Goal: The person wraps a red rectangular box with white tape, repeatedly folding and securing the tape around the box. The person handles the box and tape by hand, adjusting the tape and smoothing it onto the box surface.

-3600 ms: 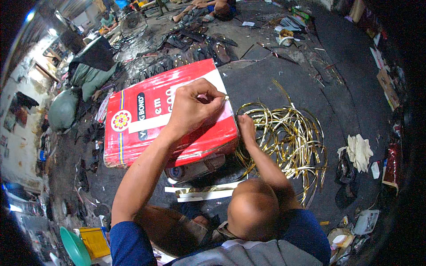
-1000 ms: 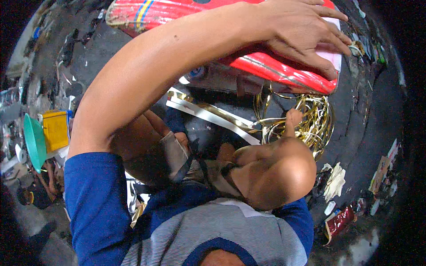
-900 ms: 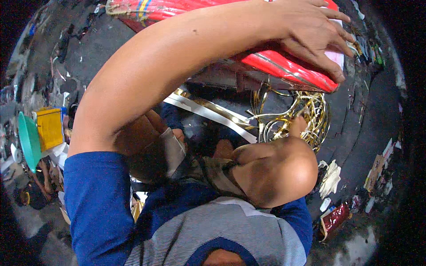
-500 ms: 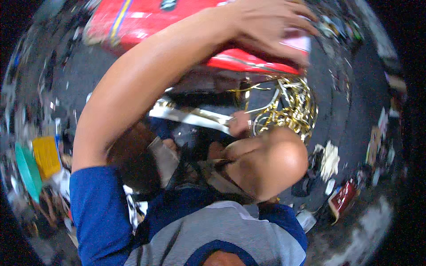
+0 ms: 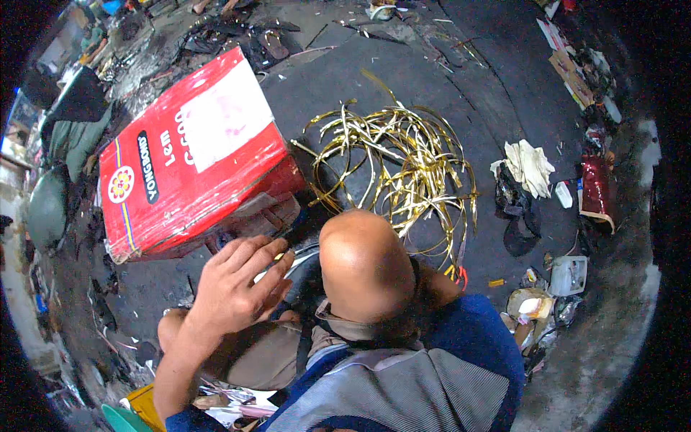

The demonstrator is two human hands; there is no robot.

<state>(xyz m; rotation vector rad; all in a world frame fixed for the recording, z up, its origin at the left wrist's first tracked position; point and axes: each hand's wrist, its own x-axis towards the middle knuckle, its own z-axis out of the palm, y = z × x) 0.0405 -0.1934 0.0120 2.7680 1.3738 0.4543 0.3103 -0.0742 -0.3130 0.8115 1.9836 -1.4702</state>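
- Dark, littered floor (image 5: pixel 324 79) spreads across the frame.
- Red carton (image 5: pixel 191 191), upper left, looks stiff.
- Gold strips (image 5: pixel 425 187), tangled right of centre: probably light, limp, slippery; best gripped by a loose end.
- Raised knee (image 5: pixel 367 266), lower centre, stands in the way; I can't see the right hand.
- Left hand (image 5: pixel 234 288), lower left: fingers bent; whether pinching anything, I can't tell.

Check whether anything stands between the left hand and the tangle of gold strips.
Yes: the raised knee stands between the left hand and the near side of the gold strips. The red box lies left of the strips, farther ahead than the hand. Clearance over the knee cannot be judged from this view.
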